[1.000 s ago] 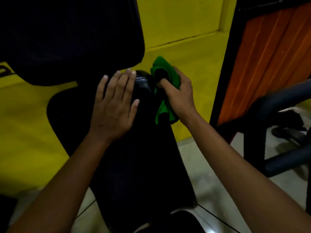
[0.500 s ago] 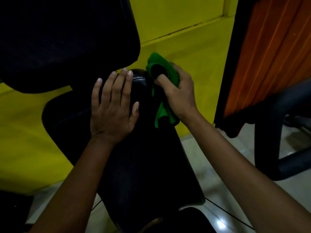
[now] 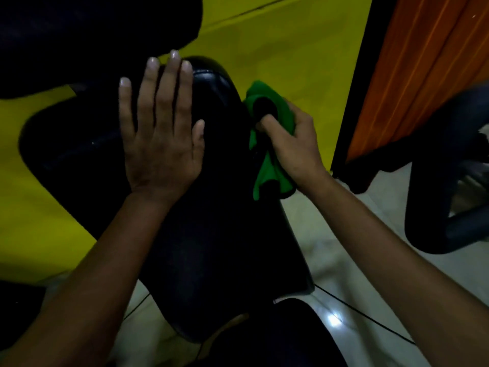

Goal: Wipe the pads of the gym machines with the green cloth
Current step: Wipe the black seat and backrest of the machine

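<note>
A long black padded seat (image 3: 217,234) runs from the bottom centre up to a rounded end at the top centre. My left hand (image 3: 161,133) lies flat on its upper part, fingers straight and spread. My right hand (image 3: 293,147) grips the green cloth (image 3: 267,154) and holds it against the pad's right side edge. Part of the cloth bunches above my fingers and part hangs below the palm. Another black pad (image 3: 87,35) fills the top left corner.
A yellow wall (image 3: 277,43) stands behind the machine. An orange panel in a black frame (image 3: 423,75) rises at the right. A dark tubular machine frame (image 3: 434,207) stands on the pale tiled floor (image 3: 344,274) at the right.
My right hand has slid the green cloth down along the pad's right edge, away from its rounded tip. My left hand stays flat on the pad. The camera has moved closer.
</note>
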`<state>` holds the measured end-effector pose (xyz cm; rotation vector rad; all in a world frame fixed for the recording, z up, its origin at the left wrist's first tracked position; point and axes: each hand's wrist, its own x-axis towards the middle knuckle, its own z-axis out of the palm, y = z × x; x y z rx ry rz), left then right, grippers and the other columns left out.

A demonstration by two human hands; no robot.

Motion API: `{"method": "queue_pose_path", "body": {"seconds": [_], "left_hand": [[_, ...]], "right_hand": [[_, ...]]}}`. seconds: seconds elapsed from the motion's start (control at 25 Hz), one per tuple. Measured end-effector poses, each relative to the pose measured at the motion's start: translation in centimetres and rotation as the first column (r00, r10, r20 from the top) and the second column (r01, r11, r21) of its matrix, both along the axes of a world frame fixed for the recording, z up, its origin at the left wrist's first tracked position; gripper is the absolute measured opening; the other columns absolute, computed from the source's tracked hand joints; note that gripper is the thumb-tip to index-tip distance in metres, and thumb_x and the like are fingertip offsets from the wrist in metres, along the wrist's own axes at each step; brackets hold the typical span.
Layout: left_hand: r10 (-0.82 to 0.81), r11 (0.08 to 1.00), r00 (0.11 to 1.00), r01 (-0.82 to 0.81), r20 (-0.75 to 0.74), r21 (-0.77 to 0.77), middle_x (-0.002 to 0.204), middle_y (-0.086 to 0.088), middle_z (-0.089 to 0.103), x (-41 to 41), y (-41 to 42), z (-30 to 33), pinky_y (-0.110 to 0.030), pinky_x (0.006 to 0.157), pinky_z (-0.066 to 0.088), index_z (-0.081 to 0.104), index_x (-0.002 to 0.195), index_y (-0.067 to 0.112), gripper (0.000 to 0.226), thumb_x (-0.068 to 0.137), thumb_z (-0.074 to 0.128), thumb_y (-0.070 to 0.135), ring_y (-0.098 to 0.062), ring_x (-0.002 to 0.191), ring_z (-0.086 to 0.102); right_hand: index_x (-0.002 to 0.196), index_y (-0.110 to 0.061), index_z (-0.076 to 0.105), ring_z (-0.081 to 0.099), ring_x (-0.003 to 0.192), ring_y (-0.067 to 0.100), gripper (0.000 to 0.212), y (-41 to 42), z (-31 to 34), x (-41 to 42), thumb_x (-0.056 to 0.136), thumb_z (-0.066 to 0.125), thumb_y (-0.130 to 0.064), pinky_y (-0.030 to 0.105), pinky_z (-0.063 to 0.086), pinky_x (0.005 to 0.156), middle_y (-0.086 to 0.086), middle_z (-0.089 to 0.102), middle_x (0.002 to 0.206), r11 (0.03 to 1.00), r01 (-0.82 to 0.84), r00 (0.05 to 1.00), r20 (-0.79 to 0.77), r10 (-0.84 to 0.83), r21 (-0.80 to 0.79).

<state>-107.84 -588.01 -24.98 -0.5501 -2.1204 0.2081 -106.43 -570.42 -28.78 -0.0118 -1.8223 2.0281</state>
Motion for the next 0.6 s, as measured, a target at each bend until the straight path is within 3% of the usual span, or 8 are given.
{"method": "queue_pose_path", "body": {"seconds": [0.08,0.2,0.28,0.4,0.52,0.6], "left_hand": [[0.023,0.998,0.999,-0.024,0.032,0.055,0.157,-0.016,0.014,1.3,1.1,-2.6,-0.049,0.117,0.002,0.01,0.15,0.004,0.06,0.1,0.029,0.031,-0.032,0.144,0.01],[0.006,1.0,0.997,-0.004,0.082,-0.02,0.158,-0.013,-0.012,3.4,1.8,-8.6,-0.046,0.117,-0.006,-0.004,0.15,0.004,0.067,0.1,0.03,0.033,-0.029,0.146,-0.01],[0.007,0.999,0.996,-0.002,0.092,-0.053,0.156,-0.01,-0.023,3.8,1.5,-10.6,-0.046,0.117,-0.009,-0.006,0.15,0.004,0.067,0.101,0.029,0.033,-0.025,0.145,-0.017],[0.029,1.0,0.993,-0.028,0.114,-0.012,0.155,-0.009,-0.025,3.9,1.7,-10.8,-0.045,0.116,-0.012,-0.009,0.149,0.005,0.065,0.102,0.026,0.033,-0.023,0.143,-0.022],[0.035,0.999,0.991,-0.035,0.126,-0.004,0.153,-0.008,-0.029,4.1,2.0,-10.9,-0.045,0.116,-0.013,-0.01,0.149,0.006,0.064,0.102,0.025,0.033,-0.023,0.142,-0.024],[0.031,0.999,0.995,-0.029,0.1,-0.02,0.153,-0.007,-0.029,4.1,1.9,-11.1,-0.045,0.116,-0.012,-0.009,0.149,0.006,0.065,0.102,0.025,0.034,-0.023,0.143,-0.023]], "right_hand": [[0.09,-0.027,0.064,0.062,0.081,0.012,0.015,0.0,-1.3,0.2,0.076,0.058,-0.026,0.03,0.05,0.073,-0.007,0.066,0.083,0.999,0.029,0.999,-0.026,-0.03,-0.031],[0.103,-0.021,0.063,0.062,0.087,0.015,0.017,1.1,-7.2,2.8,0.087,0.061,-0.016,0.029,0.048,0.075,-0.002,0.067,0.09,0.999,0.031,0.97,0.239,-0.035,0.02],[0.101,-0.02,0.065,0.062,0.082,0.017,0.014,1.4,-8.9,3.6,0.089,0.06,-0.016,0.032,0.047,0.075,-0.001,0.067,0.086,0.999,-0.017,0.932,0.362,0.001,0.04],[0.089,-0.022,0.065,0.06,0.075,0.009,0.015,1.2,-6.3,2.0,0.076,0.059,-0.027,0.026,0.047,0.068,-0.009,0.065,0.076,0.999,0.024,0.971,0.236,-0.033,0.045],[0.081,-0.021,0.064,0.06,0.069,0.007,0.009,0.8,-3.8,0.9,0.078,0.057,-0.018,0.024,0.047,0.063,-0.012,0.064,0.069,0.998,-0.002,0.999,0.043,0.005,-0.068],[0.086,-0.019,0.065,0.061,0.072,0.008,0.01,1.3,-6.1,1.4,0.084,0.057,-0.013,0.025,0.049,0.067,-0.007,0.066,0.076,0.996,-0.021,0.996,0.086,0.028,-0.083]]}}
